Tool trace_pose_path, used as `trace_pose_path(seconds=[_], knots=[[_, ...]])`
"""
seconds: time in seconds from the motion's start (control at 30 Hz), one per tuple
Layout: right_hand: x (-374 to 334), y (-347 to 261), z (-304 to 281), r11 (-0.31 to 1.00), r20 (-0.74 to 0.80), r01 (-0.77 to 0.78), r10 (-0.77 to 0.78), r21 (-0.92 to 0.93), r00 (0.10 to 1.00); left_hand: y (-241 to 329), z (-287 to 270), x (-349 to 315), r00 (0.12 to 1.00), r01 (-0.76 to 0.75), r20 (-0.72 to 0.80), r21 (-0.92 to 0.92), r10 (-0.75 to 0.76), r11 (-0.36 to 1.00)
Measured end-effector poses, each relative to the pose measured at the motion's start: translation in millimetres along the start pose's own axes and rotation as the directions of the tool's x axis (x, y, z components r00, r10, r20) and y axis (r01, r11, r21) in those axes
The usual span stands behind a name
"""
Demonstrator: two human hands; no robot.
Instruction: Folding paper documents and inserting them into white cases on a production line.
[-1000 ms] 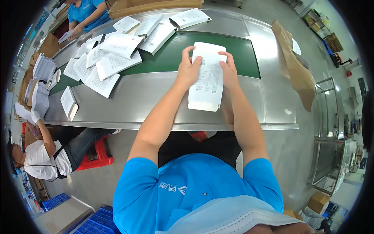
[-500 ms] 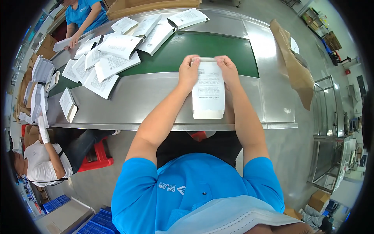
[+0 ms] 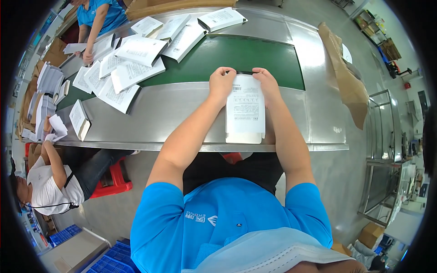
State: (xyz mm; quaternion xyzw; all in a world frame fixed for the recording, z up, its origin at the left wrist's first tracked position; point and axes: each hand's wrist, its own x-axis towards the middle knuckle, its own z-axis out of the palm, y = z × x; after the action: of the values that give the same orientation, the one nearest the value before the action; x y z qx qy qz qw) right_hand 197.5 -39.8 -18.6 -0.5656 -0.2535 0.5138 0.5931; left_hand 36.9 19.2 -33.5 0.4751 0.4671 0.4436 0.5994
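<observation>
A flat white carton (image 3: 246,107) with printed text lies lengthwise in front of me, above the steel table. My left hand (image 3: 221,85) grips its far left corner, fingers curled. At the far right corner my right hand (image 3: 266,83) pinches it the same way. Between my fingertips a dark gap shows along the carton's far edge. A plain pale section (image 3: 243,137) extends past the printed panel at its near end. Both thumbs press near the far edge; the fingers underneath are partly hidden.
Several white cartons (image 3: 141,52) lie heaped at the left across the green belt (image 3: 227,57) and steel tabletop (image 3: 182,113). One carton (image 3: 80,119) stands apart near the front edge. Brown paper (image 3: 341,75) hangs over the right end. Two co-workers handle white pieces at the left.
The carton's far edge, pale before, now shows a dark gap. More of the pale section shows at its near end. Both co-workers' hands have moved.
</observation>
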Motion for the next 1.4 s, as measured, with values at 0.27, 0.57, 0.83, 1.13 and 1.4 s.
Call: trace_pose_path(seconds=[0.27, 0.57, 0.83, 1.13, 1.4], knots=[[-7.3, -8.7, 2.2, 0.993, 0.064, -0.064, 0.058, 0.103, 0.996, -4.8, -0.2, 1.2, 0.997, -0.008, 0.07, -0.095, 0.014, 0.995], [-2.8, 0.0, 1.7, 1.0, 0.0, 0.015, -0.015, 0.024, 1.0, -3.7, -3.0, 4.5, 0.992, 0.094, 0.097, -0.195, -0.076, 0.976], [-2.6, -1.1, 0.9, 0.993, 0.032, -0.062, 0.059, 0.097, 0.998, 1.1, -2.7, 3.5, 0.987, 0.149, 0.093, -0.187, -0.133, 0.971], [0.4, -2.4, 5.2, 1.0, 0.044, 0.01, -0.011, 0.016, 0.999, -0.1, -3.7, 11.0, 0.992, 0.077, 0.112, -0.183, -0.057, 0.98], [37.5, 4.0, -52.3, 0.924, -0.37, 0.284, -0.178, 0.256, 0.912, 31.6, -35.8, 9.5, 0.837, -0.129, 0.527, 0.453, -0.148, 0.882]])
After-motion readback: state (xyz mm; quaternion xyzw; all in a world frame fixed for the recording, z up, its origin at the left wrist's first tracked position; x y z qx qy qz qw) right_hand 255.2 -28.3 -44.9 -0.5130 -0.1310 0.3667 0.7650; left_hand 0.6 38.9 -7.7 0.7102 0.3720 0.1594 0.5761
